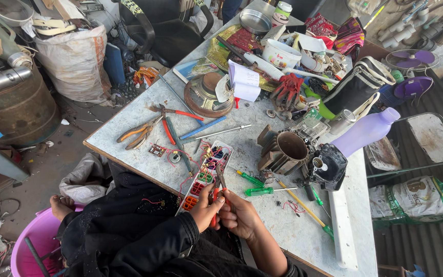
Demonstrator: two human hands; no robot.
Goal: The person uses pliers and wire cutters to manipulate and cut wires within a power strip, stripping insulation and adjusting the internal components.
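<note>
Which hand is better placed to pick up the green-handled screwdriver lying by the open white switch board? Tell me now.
Right hand, probably: the green-handled screwdriver lies just to its side, apart from it. The left hand sits farther off, beside the switch board; both grip red-handled pliers.

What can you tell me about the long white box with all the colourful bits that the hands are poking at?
The box is a long, flat white plastic strip, opened so its insides show. Red and orange squares fill the near end, green ones sit further along, and red wires tangle at the far end. It lies slanted on the grey table, its near end at the table edge. Both hands, left and right, grip red-handled pliers whose tips point onto it.
</note>
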